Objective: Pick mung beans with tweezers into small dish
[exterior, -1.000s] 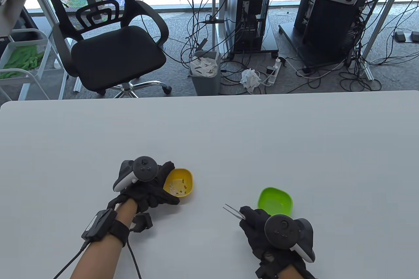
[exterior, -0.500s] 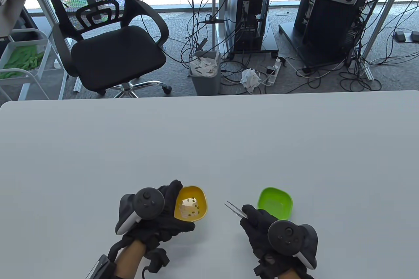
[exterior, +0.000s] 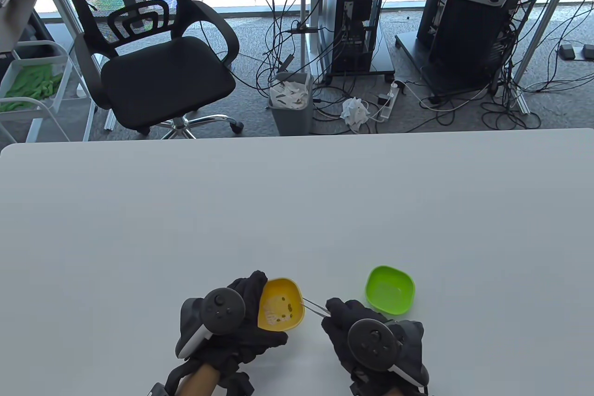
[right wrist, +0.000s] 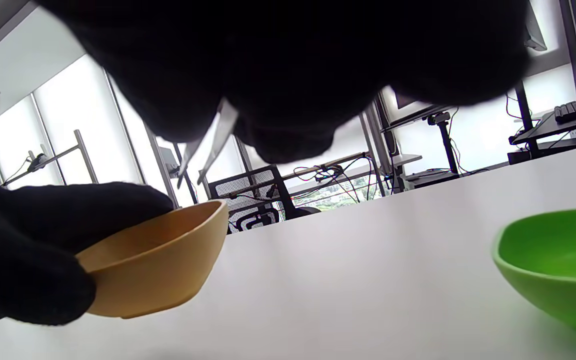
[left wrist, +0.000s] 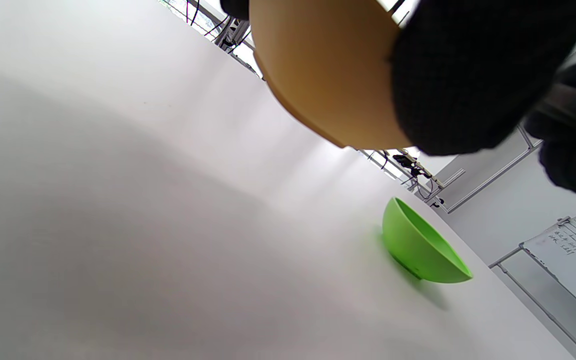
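Note:
My left hand (exterior: 241, 317) grips a small yellow dish (exterior: 280, 304) with several mung beans (exterior: 290, 308) in it and holds it lifted off the table, tilted toward my right. The dish also shows in the left wrist view (left wrist: 328, 75) and the right wrist view (right wrist: 153, 260). My right hand (exterior: 345, 321) pinches metal tweezers (exterior: 313, 308); their tips sit at the dish's right rim. The tweezer tips (right wrist: 203, 150) stand slightly apart above the dish. An empty green dish (exterior: 390, 290) sits on the table to the right; it also shows in both wrist views (left wrist: 423, 245) (right wrist: 558, 265).
The white table (exterior: 297, 210) stretches far ahead of both hands. Beyond its far edge stand an office chair (exterior: 153, 57), a waste bin (exterior: 291, 101), computer towers and cables on the floor.
My left hand carried the yellow dish toward me and to the right, lifting and tilting it. My right hand moved left, bringing the tweezers' tips to the dish's rim.

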`<move>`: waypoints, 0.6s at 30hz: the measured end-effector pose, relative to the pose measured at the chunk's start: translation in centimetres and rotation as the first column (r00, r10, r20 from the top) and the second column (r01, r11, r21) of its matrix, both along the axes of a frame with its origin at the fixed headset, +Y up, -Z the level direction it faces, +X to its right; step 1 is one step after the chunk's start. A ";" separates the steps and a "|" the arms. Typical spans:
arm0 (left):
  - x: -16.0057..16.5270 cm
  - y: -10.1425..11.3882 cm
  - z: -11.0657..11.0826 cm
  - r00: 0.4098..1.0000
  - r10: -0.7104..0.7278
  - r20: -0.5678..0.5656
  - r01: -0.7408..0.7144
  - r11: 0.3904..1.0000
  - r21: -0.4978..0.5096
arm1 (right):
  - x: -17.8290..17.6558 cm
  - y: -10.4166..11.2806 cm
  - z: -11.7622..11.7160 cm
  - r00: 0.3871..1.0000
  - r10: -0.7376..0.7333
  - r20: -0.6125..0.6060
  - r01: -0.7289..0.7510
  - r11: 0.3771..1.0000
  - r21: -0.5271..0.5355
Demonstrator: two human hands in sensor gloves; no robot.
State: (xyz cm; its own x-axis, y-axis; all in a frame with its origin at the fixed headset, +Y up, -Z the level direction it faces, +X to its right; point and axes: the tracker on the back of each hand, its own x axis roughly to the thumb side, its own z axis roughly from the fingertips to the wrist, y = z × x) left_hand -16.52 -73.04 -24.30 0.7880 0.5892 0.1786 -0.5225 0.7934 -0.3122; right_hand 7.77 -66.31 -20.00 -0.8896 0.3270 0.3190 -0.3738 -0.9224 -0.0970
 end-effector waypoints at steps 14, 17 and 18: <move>0.2 -0.1 0.0 1.000 -0.009 0.005 0.009 1.000 0.008 | -6.1 0.5 -2.5 0.959 0.283 0.016 -0.281 0.958 -0.065; 0.2 -0.1 0.0 1.000 -0.015 0.003 0.015 1.000 0.011 | -6.3 0.3 -2.7 0.956 0.292 0.014 -0.291 0.955 -0.064; 0.2 -0.1 0.0 1.000 -0.017 0.004 0.017 1.000 0.011 | -6.4 0.2 -2.8 0.955 0.296 0.010 -0.295 0.953 -0.073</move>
